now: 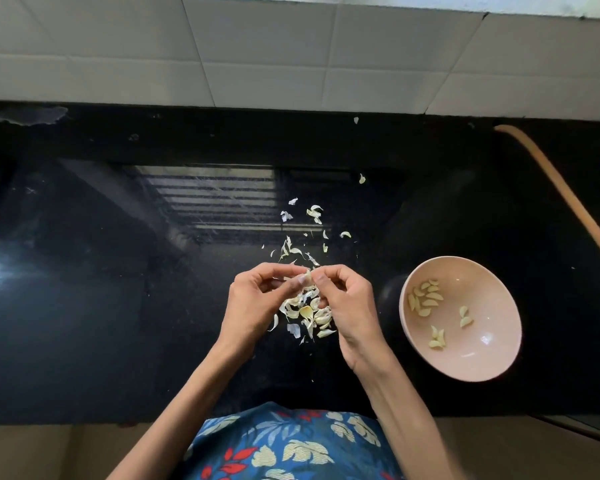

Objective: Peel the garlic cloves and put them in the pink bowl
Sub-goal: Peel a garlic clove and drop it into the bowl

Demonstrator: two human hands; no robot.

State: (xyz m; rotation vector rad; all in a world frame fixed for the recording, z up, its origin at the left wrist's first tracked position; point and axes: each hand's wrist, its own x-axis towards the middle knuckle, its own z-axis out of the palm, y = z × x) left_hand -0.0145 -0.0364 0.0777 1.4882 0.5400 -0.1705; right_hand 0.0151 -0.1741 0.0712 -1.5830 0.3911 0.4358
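My left hand (257, 299) and my right hand (347, 299) meet over the black counter, and both pinch one small garlic clove (307, 274) between their fingertips. Under the hands lies a pile of pale garlic skins and cloves (309, 317). To the right stands the pink bowl (492, 355), tilted toward me, with several peeled cloves (425, 296) inside it. The bowl is about a hand's width from my right hand.
Loose bits of skin (314, 213) are scattered on the glossy black counter (118, 271) beyond my hands. A curved wooden edge (568, 195) runs along the far right. White wall tiles (257, 57) rise behind the counter. The counter's front edge is near my patterned shirt (291, 445).
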